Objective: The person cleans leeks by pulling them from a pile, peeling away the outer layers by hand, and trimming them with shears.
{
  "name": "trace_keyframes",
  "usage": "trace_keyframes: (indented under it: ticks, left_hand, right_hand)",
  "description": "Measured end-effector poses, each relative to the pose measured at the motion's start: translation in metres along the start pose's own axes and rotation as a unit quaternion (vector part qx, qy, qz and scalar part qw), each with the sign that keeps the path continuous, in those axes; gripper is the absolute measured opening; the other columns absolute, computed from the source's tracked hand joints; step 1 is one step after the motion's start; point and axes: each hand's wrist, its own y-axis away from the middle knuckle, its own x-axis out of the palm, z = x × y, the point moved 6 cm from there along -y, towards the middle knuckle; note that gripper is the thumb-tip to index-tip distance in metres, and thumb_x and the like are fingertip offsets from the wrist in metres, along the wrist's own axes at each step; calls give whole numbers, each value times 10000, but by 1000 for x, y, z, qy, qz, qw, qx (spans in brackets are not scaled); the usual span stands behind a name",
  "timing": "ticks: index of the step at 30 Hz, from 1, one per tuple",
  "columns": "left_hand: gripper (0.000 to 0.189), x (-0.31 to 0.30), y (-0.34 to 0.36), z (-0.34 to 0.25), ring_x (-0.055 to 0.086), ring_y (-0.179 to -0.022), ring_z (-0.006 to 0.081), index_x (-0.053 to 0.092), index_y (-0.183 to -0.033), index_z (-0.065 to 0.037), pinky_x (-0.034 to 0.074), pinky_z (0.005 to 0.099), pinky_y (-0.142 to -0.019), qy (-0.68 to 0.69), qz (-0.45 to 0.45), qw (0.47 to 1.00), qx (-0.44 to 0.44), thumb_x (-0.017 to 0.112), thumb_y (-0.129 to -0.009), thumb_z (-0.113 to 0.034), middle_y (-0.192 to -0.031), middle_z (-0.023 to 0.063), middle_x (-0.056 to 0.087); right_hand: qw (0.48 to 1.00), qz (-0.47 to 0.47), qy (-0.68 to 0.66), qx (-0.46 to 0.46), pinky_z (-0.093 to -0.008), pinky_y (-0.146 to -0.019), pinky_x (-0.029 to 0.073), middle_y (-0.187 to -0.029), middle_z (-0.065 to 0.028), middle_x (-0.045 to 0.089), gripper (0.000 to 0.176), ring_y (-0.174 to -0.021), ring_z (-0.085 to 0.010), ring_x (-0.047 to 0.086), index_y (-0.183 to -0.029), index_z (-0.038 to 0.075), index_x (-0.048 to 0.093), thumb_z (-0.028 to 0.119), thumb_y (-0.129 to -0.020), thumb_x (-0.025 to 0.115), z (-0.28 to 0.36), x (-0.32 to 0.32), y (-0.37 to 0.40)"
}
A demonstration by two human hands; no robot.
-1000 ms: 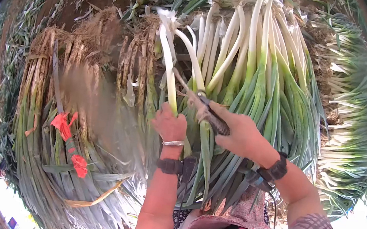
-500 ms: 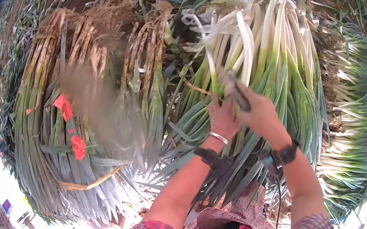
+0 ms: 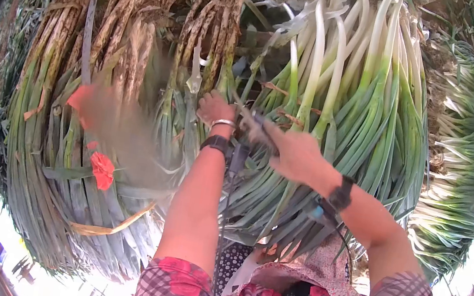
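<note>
My left hand (image 3: 216, 108) lies over the middle bunch of unpeeled green onions (image 3: 208, 33), brown and soil-stained near their roots. Its fingers curl round a stalk there. Just to the right, my right hand (image 3: 303, 156) is closed on a short dark-handled knife (image 3: 265, 131), whose pale end points up and left, blurred by motion. Peeled green onions (image 3: 376, 77) with clean white stems and green leaves lie fanned out above and beyond my right hand. Torn papery skins (image 3: 295, 25) cling among their white ends.
At left lies a large bundle of unpeeled green onions (image 3: 47, 64), with red ties (image 3: 101, 170) on its leaves. A long row of green onions (image 3: 462, 157) runs down the right side. A grey-brown smear blurs part of the left view.
My left hand has moved left from the peeled green onions to the unpeeled bunch. My right hand has shifted left and slightly down with the knife. The view has shifted too.
</note>
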Motion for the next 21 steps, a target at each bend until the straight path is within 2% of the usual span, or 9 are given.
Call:
trace_keyframes:
  ticks: [3,4,6,8,13,16,17,19,21]
  left_hand:
    - [547,-1,7,0,518,-1043,243,488,-1055,-106,417,426,-850,16,-50,998,-46,759,-667,-379,-1045,61,540]
    - [557,-1,7,2,517,-1039,242,480,-1061,-106,409,420,-851,27,-78,995,-56,759,-666,-384,-1034,58,538]
    - [501,12,5,11,516,-1036,239,501,-1031,-115,401,420,-834,32,-67,996,-50,748,-677,-371,-1032,53,533]
    - [472,25,-1,15,519,-1032,240,525,-1005,-120,398,419,-832,21,-46,999,-20,742,-672,-374,-1039,55,533]
    - [496,14,-2,10,507,-1080,258,551,-1020,-115,379,468,-873,24,-7,999,-45,733,-634,-368,-1086,77,538]
    - [560,5,-5,13,489,-1119,286,549,-1053,-94,364,496,-909,76,16,996,-37,744,-615,-383,-1133,99,534]
    - [664,4,-7,18,465,-1149,352,531,-1077,-63,325,541,-953,101,36,994,-21,765,-588,-447,-1194,146,517]
    - [649,6,-9,21,460,-1158,354,528,-1086,-58,325,547,-954,111,58,992,-7,755,-603,-426,-1206,152,512]
    - [599,5,-1,21,454,-1167,352,515,-1110,-59,334,562,-948,124,103,987,10,723,-638,-365,-1219,160,502]
  right_hand:
    - [972,-229,-51,-4,-457,-654,461,-760,-174,613,766,-760,-367,605,-1359,85,373,190,-641,617,-8,-18,-21]
    - [971,-233,-49,-3,-457,-654,461,-760,-174,613,766,-760,-367,605,-1359,85,373,190,-641,617,-5,-15,-18]
    - [995,-90,-18,-29,-458,-650,459,-736,-175,607,766,-737,-374,602,-1360,77,375,170,-639,616,19,3,-10]
    - [996,-74,-16,-39,-458,-645,458,-727,-176,603,765,-728,-374,598,-1367,75,366,154,-645,605,24,10,-18]
    - [950,-310,-29,-34,-464,-630,455,-724,-176,596,743,-708,-368,598,-1367,107,377,149,-657,589,10,-9,-45]
    - [981,-189,-39,2,-466,-629,456,-731,-173,596,738,-708,-372,595,-1362,111,380,149,-657,594,21,-2,-20]
    - [981,-192,-36,2,-466,-629,456,-731,-173,596,738,-708,-372,595,-1362,111,380,149,-657,594,26,-5,-9]
    - [998,-62,-8,14,-456,-650,472,-828,-186,624,717,-743,-364,611,-1354,80,372,177,-681,601,32,10,2]
    - [991,-134,-23,15,-461,-642,463,-784,-178,611,727,-732,-367,605,-1357,99,377,170,-668,599,23,9,-6]
